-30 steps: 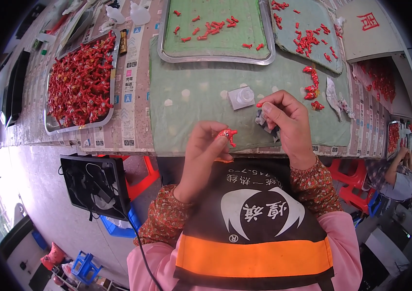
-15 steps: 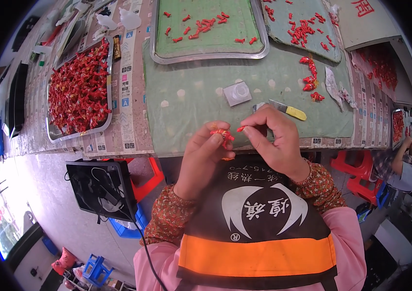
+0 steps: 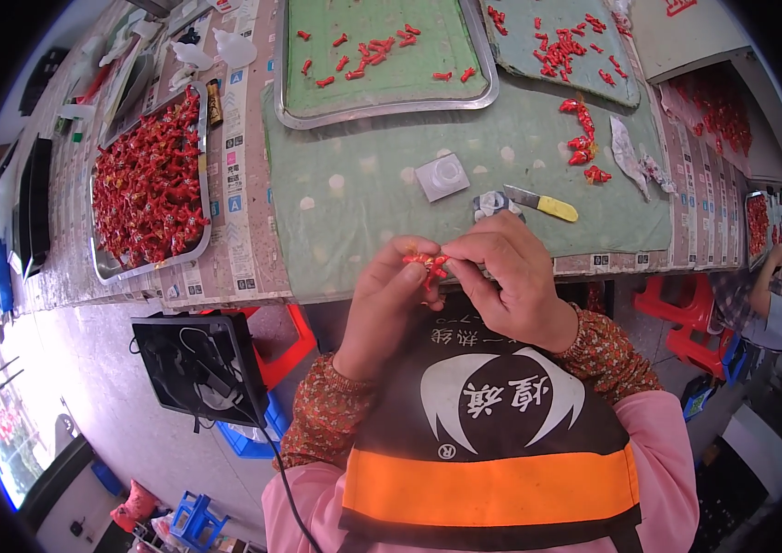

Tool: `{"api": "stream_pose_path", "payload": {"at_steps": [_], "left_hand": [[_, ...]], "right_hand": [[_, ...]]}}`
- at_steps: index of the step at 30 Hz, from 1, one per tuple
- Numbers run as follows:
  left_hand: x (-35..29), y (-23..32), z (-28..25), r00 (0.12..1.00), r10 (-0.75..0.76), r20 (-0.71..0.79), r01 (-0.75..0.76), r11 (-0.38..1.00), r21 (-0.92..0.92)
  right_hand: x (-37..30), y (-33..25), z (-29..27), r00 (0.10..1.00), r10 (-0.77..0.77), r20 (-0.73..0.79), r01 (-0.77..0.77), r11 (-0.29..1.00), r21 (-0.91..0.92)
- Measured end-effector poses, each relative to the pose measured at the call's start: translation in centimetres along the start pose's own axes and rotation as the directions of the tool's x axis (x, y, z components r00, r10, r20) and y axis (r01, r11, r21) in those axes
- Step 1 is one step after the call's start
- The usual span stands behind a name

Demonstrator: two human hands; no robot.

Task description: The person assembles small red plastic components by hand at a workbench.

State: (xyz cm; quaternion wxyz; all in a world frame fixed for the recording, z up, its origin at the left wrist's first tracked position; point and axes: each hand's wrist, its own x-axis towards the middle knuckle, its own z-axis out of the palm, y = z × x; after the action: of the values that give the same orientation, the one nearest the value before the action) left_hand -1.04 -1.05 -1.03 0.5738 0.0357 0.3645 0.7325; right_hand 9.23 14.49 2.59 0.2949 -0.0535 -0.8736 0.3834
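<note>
Above my apron, my left hand (image 3: pixel 382 295) pinches a small red figurine (image 3: pixel 431 270) with yellowish bits between thumb and fingers. Close against it on the right, my right hand (image 3: pixel 511 281) is closed in a pinch. Its fingertips meet the figurine's upper side, and the small red piece between them is mostly hidden. Just beyond the right hand lie a crumpled blue-and-white cloth (image 3: pixel 490 204) and a utility knife (image 3: pixel 552 206) with a yellow handle and bare blade. Farther off, a small clear round dish (image 3: pixel 447 172) sits on a pale square block.
A metal tray (image 3: pixel 147 184) heaped with red figurines stands at left. Green-lined tray (image 3: pixel 382 118) and a second lined tray (image 3: pixel 626 90) hold scattered red pieces. Several red figurines (image 3: pixel 582 147) and a crumpled white tissue (image 3: pixel 628 157) lie at right. A black case (image 3: pixel 193 369) is below the table edge.
My right hand has moved left, bringing its small red piece from beside the figurine up against it. The left hand stays nearly in place. The whole view has shifted slightly.
</note>
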Motion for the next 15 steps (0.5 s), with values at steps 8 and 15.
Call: {"api": "stream_pose_path", "payload": {"at_steps": [8,15], "left_hand": [[0.07,-0.31,-0.21,1.0,0.022,-0.003,-0.022,0.999,0.042],[0.02,-0.31,-0.18,1.0,0.017,-0.024,-0.016,0.999,0.05]], "right_hand": [[-0.16,-0.09,-0.1,0.999,-0.014,0.031,0.016,0.999,-0.045],[-0.11,-0.24,-0.4,0.995,-0.022,0.099,0.032,0.995,-0.098]]}}
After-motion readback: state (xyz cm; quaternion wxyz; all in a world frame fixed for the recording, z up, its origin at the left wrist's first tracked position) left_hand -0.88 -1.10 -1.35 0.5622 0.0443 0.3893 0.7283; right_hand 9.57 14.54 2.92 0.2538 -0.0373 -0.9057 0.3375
